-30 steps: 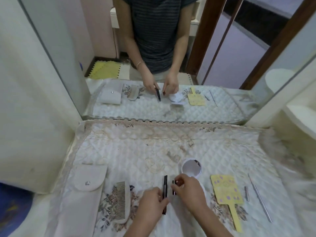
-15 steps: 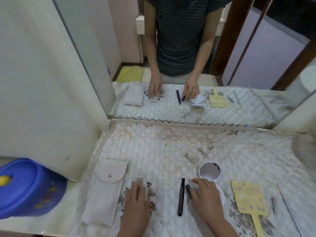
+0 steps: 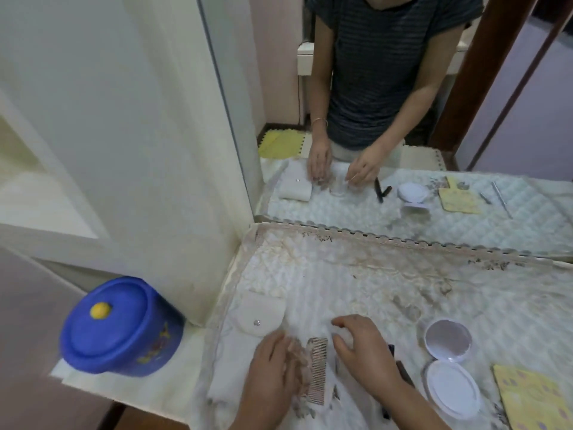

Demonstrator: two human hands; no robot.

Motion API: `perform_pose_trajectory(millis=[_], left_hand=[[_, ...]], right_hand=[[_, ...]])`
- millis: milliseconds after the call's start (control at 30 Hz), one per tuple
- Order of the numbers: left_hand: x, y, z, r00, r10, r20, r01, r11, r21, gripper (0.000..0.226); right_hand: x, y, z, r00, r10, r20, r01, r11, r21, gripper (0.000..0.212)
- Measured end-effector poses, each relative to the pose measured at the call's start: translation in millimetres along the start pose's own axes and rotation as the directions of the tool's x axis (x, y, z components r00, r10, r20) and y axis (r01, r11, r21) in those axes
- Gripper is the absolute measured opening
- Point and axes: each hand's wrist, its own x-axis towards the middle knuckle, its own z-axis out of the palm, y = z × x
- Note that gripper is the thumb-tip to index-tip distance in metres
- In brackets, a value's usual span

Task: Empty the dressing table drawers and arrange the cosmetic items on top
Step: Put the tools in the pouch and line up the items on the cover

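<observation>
A pale comb (image 3: pixel 317 369) lies on the quilted cover (image 3: pixel 356 283) of the dressing table, between my two hands. My left hand (image 3: pixel 273 377) rests flat on the cover just left of the comb, fingers touching its spine. My right hand (image 3: pixel 366 352) hovers just right of the comb, fingers spread and empty. A dark pencil (image 3: pixel 391 350) and a dark cap (image 3: pixel 404 372) lie partly hidden behind my right wrist. A cream snap pouch (image 3: pixel 248 336) lies left of my left hand.
An open round compact mirror (image 3: pixel 448 364) lies to the right, then a yellow hand mirror (image 3: pixel 533 398) at the frame's edge. A wall mirror (image 3: pixel 403 119) stands at the back. A blue lidded tub (image 3: pixel 121 327) sits on the ledge left of the table.
The view has swung left. My right hand left the dark cap and moved left to the comb's right side. My left hand slid off the comb to its left.
</observation>
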Motion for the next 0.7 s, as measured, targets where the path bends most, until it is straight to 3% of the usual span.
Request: perform_pose_trajectory(millis=[167, 233, 300, 367, 433, 467, 533, 600, 700], left_hand=[[10.0, -71.4, -29.2, 0.99, -0.139, 0.016, 0.138, 0.987, 0.081, 0.06], [11.9, -88.8, -30.6, 0.982, -0.148, 0.117, 0.139, 0.987, 0.087, 0.067], [14.4, -97.1, -27.3, 0.97, -0.152, 0.187, 0.142, 0.988, 0.067, 0.07], [18.5, -89.8, -36.2, 0.949, -0.148, 0.277, 0.142, 0.989, 0.041, 0.075], [24.2, -82.7, -37.9, 0.961, -0.134, 0.24, 0.142, 0.99, -0.014, 0.08], [28.9, -81.3, -34.9, 0.953, -0.199, 0.227, 0.227, 0.968, -0.105, 0.085], [39.0, -79.0, -41.4, 0.889, -0.292, 0.351, 0.39, 0.887, -0.249, 0.088], [46.1, -78.8, -48.4, 0.909, -0.26, 0.326, 0.377, 0.845, -0.379, 0.074], [53.5, -70.1, -59.9, 0.883, -0.229, 0.409, 0.453, 0.644, -0.617, 0.067]], right_hand=[[43.9, -59.8, 54.3, 0.97, -0.122, 0.208, 0.147, 0.983, -0.109, 0.057], [54.7, -66.7, 75.1, 0.957, -0.137, 0.257, 0.179, 0.973, -0.148, 0.066], [61.1, -63.0, 85.9, 0.95, -0.156, 0.271, 0.223, 0.946, -0.235, 0.063], [59.7, -59.5, 88.3, 0.966, -0.196, 0.168, 0.241, 0.917, -0.317, 0.065], [55.6, -69.8, 81.5, 0.974, -0.203, 0.105, 0.227, 0.911, -0.344, 0.071], [54.1, -79.9, 77.0, 0.984, -0.15, 0.095, 0.172, 0.939, -0.297, 0.077], [55.2, -92.8, 71.5, 0.995, -0.08, 0.056, 0.09, 0.977, -0.194, 0.074], [57.5, -99.4, 62.1, 0.999, -0.041, 0.013, 0.042, 0.999, -0.017, 0.042], [64.2, -104.3, 34.2, 0.992, 0.08, -0.094, -0.055, 0.968, 0.246, 0.032]])
